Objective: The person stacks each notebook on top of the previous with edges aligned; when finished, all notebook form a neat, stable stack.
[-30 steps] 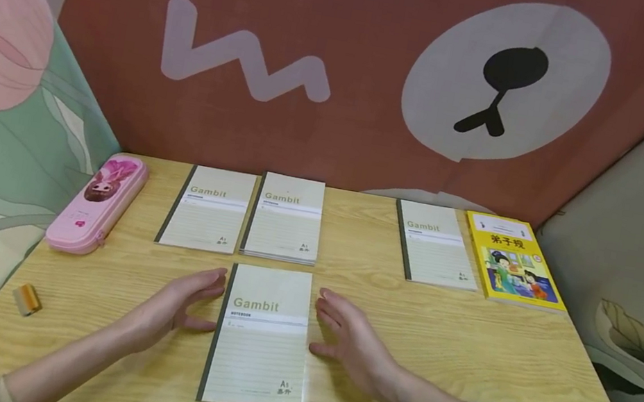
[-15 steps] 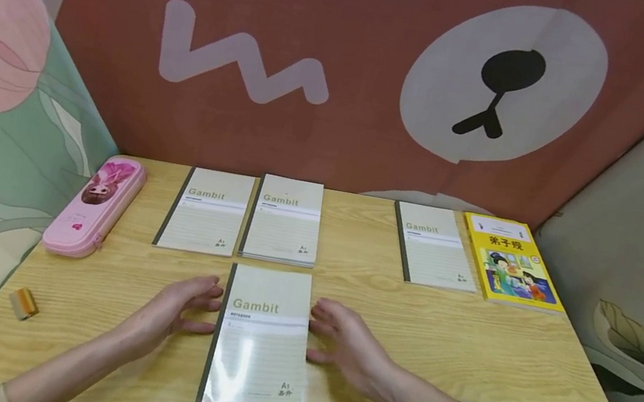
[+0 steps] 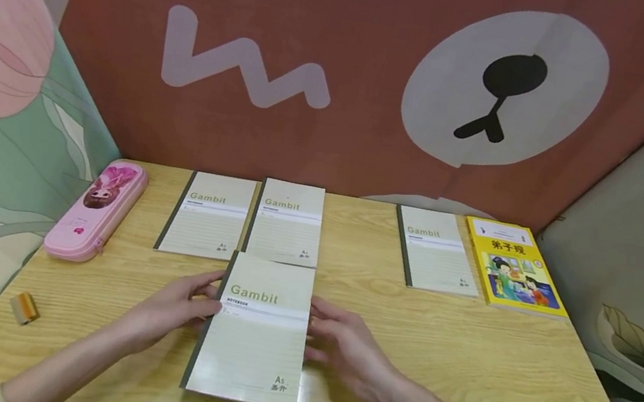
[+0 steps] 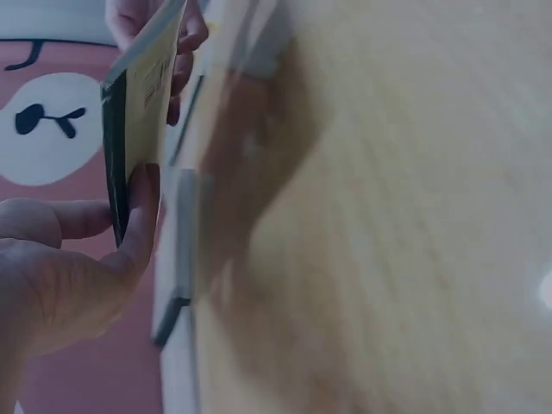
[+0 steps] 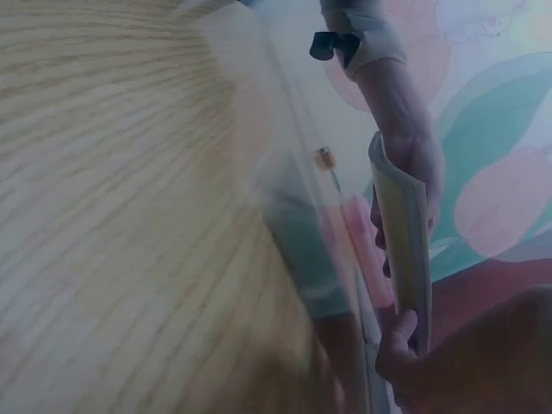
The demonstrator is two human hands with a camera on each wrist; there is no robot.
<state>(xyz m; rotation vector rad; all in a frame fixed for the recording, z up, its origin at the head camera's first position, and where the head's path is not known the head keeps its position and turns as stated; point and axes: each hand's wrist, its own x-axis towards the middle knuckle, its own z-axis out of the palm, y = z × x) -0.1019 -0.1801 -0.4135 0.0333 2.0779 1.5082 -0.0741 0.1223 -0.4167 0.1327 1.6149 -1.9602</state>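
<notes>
Both hands hold one notebook (image 3: 255,327) by its long edges, lifted just off the desk (image 3: 460,363). Left hand (image 3: 178,308) pinches the dark spine side, thumb on the cover and fingers (image 4: 138,216) under it, as the left wrist view shows the book edge-on above the wood. Right hand (image 3: 340,344) grips the open edge, thumb (image 5: 398,332) against the paper, fingers curled beneath. A grip on opposite edges likely keeps the thin cover flat and level; the right wrist view shows it bowing slightly between the hands.

Just beyond the fingertips, nearly touching the held book's far edge, lie two more Gambit notebooks (image 3: 209,215) side by side, covers up, spines to the left. Farther off to the right of the right hand lies a fourth notebook (image 3: 434,250), and just beside it a yellow book (image 3: 514,265). All sit squared along the desk's back edge, as if laid out in a row.

Left of the left hand, a small eraser (image 3: 24,308) rests near the desk's edge, and farther back a pink pencil case (image 3: 96,209) lies at an angle.

Count: four notebooks, one yellow book, one case, one eraser.
</notes>
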